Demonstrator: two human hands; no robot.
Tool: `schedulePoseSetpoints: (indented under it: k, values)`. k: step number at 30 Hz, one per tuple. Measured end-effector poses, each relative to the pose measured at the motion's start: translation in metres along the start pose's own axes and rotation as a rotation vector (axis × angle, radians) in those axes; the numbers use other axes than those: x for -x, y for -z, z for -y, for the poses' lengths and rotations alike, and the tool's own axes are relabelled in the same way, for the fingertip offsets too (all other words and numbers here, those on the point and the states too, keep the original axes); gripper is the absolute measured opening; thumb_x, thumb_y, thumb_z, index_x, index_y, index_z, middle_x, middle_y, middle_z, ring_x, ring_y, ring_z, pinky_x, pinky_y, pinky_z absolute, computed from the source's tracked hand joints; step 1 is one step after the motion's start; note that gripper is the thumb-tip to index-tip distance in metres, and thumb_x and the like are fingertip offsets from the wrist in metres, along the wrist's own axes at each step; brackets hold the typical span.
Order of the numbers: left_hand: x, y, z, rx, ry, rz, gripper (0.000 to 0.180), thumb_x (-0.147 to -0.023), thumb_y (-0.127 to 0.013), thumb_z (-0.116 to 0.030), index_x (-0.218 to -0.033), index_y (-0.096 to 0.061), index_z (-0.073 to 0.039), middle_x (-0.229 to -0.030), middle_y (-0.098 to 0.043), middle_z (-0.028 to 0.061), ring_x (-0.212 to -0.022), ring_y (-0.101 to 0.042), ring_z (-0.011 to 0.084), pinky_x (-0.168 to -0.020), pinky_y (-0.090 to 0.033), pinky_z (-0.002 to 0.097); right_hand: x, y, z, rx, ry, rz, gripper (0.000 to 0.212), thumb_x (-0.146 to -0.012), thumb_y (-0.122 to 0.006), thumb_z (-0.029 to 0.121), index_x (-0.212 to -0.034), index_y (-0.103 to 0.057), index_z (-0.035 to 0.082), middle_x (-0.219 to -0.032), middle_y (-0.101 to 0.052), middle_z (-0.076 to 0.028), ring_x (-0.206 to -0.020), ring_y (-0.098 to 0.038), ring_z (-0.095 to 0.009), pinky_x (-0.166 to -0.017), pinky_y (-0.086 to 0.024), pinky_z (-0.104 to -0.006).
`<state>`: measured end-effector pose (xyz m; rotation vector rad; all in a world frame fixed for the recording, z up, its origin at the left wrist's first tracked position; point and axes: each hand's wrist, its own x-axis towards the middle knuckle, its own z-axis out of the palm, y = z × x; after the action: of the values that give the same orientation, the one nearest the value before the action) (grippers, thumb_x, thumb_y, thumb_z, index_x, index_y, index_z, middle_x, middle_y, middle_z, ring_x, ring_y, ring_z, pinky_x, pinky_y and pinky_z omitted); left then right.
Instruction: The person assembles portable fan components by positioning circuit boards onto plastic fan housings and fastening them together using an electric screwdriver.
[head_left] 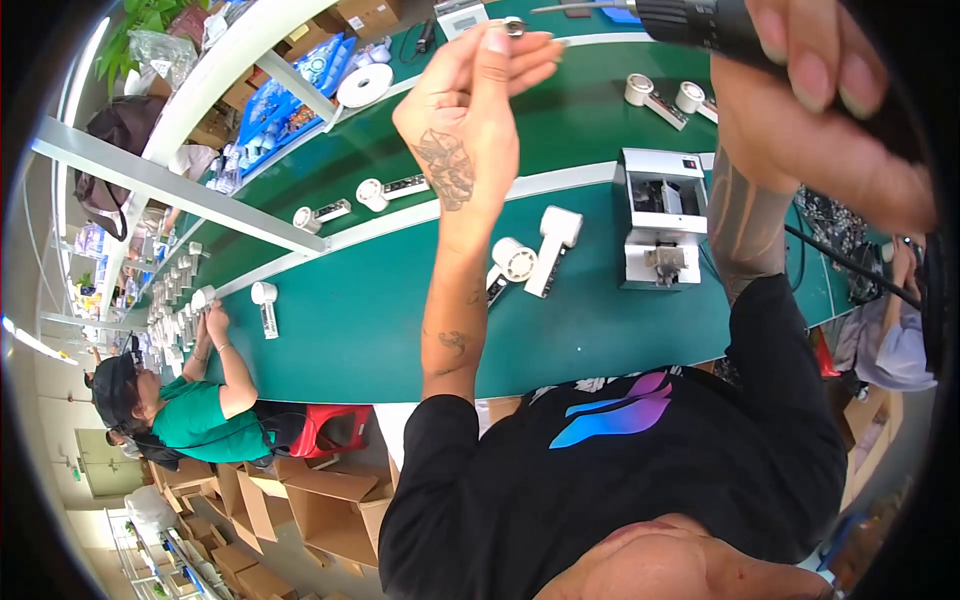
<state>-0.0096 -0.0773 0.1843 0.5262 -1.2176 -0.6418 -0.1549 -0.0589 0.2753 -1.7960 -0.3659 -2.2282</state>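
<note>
Blue plastic trays (262, 108) stand at the far left with small parts in them, too tiny to tell apart or count. Cardboard boxes (330, 485), several of them, crowd the floor at the near left; what they hold cannot be told. One white machine (655, 228) sits on the right of the green worktop (370, 330), its open body showing metal pieces. Seven white fans (558, 230) lie spread out: two near the middle, two on the far strip to the left, two on it to the right, and one farther left on the near side. More are clustered beyond, where a co-worker (205, 415) in green has both hands at one. One white roll (352, 92) lies far left. Raised above the worktop, the left hand (470, 95) pinches one small dark part (514, 27) between thumb and forefinger, its other fingers extended. The right hand (835, 110) has its fingers wrapped around one black screwdriver (700, 25), whose bit points left, just beside the part.
</note>
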Motion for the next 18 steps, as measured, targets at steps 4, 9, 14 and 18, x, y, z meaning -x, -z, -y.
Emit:
schedulePoseSetpoints:
  k: [4, 9, 14, 18]
  values:
    - [0.019, -0.019, -0.004, 0.135, 0.014, -0.051, 0.028, -0.104, -0.059, -0.012, -0.113, -0.064, 0.015, -0.096, -0.073, 0.0237, -0.09, -0.076, 0.0312, -0.079, -0.066, 0.0393, 0.01, -0.001, 0.015, -0.073, -0.001, 0.057, 0.049, -0.101, -0.047, 0.055, -0.082, -0.054, 0.009, -0.059, -0.044, 0.003, -0.045, -0.042, -0.011, -0.047, -0.037, -0.0292]
    - [0.032, -0.034, -0.018, 0.137, -0.021, -0.11, 0.027, -0.101, -0.063, -0.01, -0.112, -0.065, 0.015, -0.097, -0.073, 0.0256, -0.084, -0.076, 0.0315, -0.076, -0.066, 0.0396, 0.009, -0.005, 0.018, -0.159, 0.029, 0.118, 0.052, -0.099, -0.048, 0.059, -0.08, -0.053, 0.01, -0.063, -0.045, 0.002, -0.048, -0.043, -0.011, -0.05, -0.037, -0.0296]
    - [0.038, -0.039, -0.023, 0.169, 0.005, -0.118, 0.024, -0.103, -0.06, -0.009, -0.112, -0.065, 0.013, -0.097, -0.074, 0.0234, -0.089, -0.076, 0.03, -0.08, -0.065, 0.0389, 0.013, 0.004, 0.029, -0.241, 0.065, 0.174, 0.055, -0.097, -0.05, 0.063, -0.078, -0.051, 0.011, -0.067, -0.046, 0.002, -0.052, -0.044, -0.011, -0.054, -0.036, -0.03]
    - [0.043, -0.03, -0.017, 0.179, 0.01, -0.177, 0.024, -0.103, -0.061, -0.009, -0.111, -0.065, 0.014, -0.097, -0.074, 0.0234, -0.089, -0.076, 0.0297, -0.079, -0.065, 0.0387, 0.029, -0.015, 0.044, -0.362, 0.078, 0.204, 0.057, -0.095, -0.051, 0.066, -0.077, -0.05, 0.012, -0.07, -0.047, 0.001, -0.056, -0.045, -0.012, -0.056, -0.036, -0.0303]
